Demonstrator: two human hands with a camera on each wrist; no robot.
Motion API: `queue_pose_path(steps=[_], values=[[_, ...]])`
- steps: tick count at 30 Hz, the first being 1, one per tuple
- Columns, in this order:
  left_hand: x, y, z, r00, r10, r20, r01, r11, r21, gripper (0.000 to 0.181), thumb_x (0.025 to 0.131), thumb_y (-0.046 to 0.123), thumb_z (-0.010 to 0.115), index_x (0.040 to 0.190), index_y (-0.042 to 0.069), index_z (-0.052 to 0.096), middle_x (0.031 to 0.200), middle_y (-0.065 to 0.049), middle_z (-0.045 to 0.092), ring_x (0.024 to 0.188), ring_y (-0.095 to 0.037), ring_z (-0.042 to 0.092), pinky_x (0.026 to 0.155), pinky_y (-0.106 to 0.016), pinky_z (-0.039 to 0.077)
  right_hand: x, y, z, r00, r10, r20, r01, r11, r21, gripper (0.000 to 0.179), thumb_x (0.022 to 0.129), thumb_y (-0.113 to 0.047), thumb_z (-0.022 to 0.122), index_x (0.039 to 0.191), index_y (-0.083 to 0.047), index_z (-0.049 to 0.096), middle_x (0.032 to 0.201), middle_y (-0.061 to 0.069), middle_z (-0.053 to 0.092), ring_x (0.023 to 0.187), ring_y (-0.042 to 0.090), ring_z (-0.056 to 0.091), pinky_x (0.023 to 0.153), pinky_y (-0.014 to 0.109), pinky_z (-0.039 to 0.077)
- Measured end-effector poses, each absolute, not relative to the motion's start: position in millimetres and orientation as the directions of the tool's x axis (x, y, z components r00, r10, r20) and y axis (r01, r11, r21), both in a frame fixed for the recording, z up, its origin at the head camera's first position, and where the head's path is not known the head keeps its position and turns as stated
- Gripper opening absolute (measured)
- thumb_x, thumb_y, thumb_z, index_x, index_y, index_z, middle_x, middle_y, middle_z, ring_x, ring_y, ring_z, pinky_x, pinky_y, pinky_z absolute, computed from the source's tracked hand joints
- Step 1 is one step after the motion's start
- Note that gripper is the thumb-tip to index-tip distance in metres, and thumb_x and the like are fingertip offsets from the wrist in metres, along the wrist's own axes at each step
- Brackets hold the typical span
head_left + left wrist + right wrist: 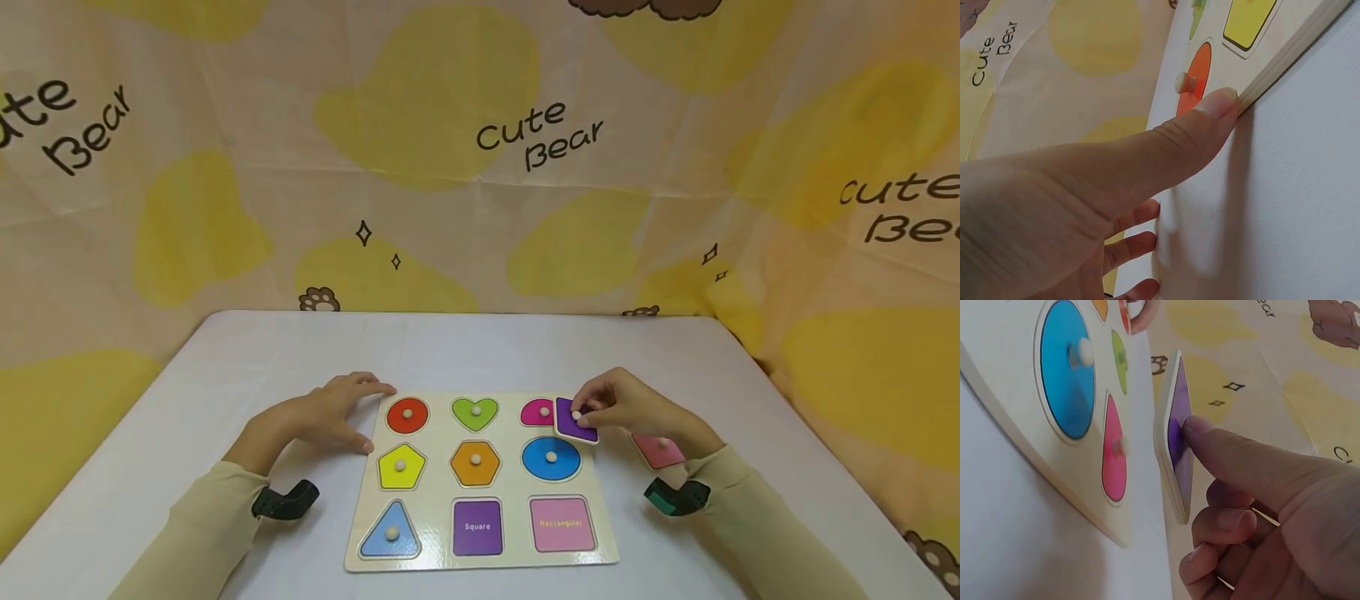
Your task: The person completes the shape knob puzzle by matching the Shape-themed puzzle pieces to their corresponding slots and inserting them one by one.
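A wooden shape puzzle board point(435, 492) lies flat on the white table. My right hand point(630, 410) pinches the knob of a purple square puzzle piece point(574, 421), holding it raised and tilted over the board's top right corner. In the right wrist view that purple piece point(1179, 434) hangs apart from the board, beside the magenta half-round piece point(1114, 453). My left hand point(330, 414) touches the board's upper left edge with thumb and forefinger, its fingers spread. The left wrist view shows the thumb point(1166, 144) against the board's edge, near the red circle point(1196, 81).
Seated pieces include the green heart point(475, 413), orange hexagon point(476, 463), blue oval point(551, 459), yellow pentagon point(401, 467) and blue triangle point(390, 532). The square slot point(477, 542) and rectangular slot point(562, 537) hold no piece. A pink piece point(660, 452) lies right of the board, partly hidden.
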State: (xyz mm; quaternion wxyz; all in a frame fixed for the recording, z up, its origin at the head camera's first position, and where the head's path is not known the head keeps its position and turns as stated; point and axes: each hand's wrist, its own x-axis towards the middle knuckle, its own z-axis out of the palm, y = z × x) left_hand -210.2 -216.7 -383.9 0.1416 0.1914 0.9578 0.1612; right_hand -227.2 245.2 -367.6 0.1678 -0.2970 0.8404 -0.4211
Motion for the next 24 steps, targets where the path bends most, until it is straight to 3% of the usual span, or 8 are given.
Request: queue_pose_path(steps=[9,24], values=[[-209,-216,-383,-0.894,0.388,-0.224,0.293,0.884,0.365,0.086,0.072,0.044,0.089,0.148,0.026,0.051,0.158,-0.019,0.039,0.145,-0.048,0.033,0.106,-0.077,0.036,-217,227,-366,-0.746,-0.666,0.003,-0.373,0.414,-0.83,0.013,0.089,-0.005,0.075,0.099,0.003,0.075,0.073,-0.001,0.047,0.072,0.007,0.048,0.059,0.016,0.041],[-209,-214,-383,-0.897,0.382,-0.222,0.288,0.886,0.363,0.084,0.073,0.041,0.089,0.147,0.026,0.052,0.158,-0.02,0.04,0.144,-0.047,0.034,0.107,-0.078,0.034,-206,210,-364,-0.734,-0.679,-0.008,-0.395,0.436,-0.809,0.008,0.09,-0.01,0.076,0.097,-0.006,0.076,0.071,-0.004,0.045,0.071,0.006,0.048,0.06,0.018,0.04]])
